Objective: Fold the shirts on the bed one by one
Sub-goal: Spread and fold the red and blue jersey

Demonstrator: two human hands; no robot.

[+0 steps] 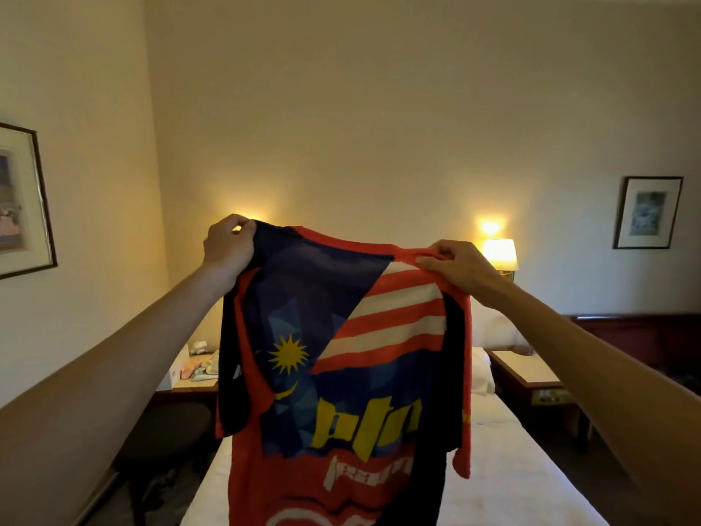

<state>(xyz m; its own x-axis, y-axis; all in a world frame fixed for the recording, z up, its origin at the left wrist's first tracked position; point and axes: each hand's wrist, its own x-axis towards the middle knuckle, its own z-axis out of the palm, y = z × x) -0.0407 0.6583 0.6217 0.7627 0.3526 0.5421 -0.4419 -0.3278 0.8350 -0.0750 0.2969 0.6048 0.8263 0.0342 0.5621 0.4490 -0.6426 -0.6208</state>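
held up in the air over the bed, not yet laid down: one shirt, red and dark blue with a star, stripes and yellow lettering, hanging full length from its shoulders. pinched at the top left corner by the left hand, fingers curled tight round the dark fabric; pinched at the top right shoulder by the right hand, thumb and fingers closed on a bunched red seam. both sleeves dangling loose at the sides, lower hem cut off by the bottom of the view. judged as an early stage for this garment: spread and lifted, no fold made in it so far. no folded pile seen anywhere on the white cover (most of the near end hidden behind the cloth, so cannot tell whether other shirts waited there). beyond the far corners of the bed, a lit lamp and a bedside table on the right. left to do, by this reading: lay flat, fold sleeves in, double the body, set aside
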